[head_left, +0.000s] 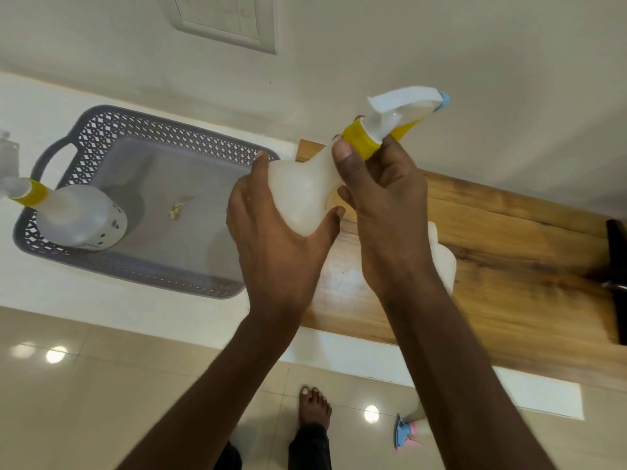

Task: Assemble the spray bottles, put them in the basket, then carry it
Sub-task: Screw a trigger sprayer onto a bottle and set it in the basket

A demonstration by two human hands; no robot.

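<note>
Fingers of the right hand (pixel 383 198) pinch the yellow collar (pixel 361 142) of the spray head (pixel 403 105), while the left hand (pixel 271 232) wraps the translucent bottle (pixel 302 195), held tilted above the counter. To finish well, keep the body steady and twist the collar until snug (straight threads matter). Left, the grey basket (pixel 163 130) holds one assembled bottle (pixel 78 218) on the white counter (pixel 68 293); a wooden board (pixel 509 266) lies right, with glossy floor tiles (pixel 101 401) near.
</note>
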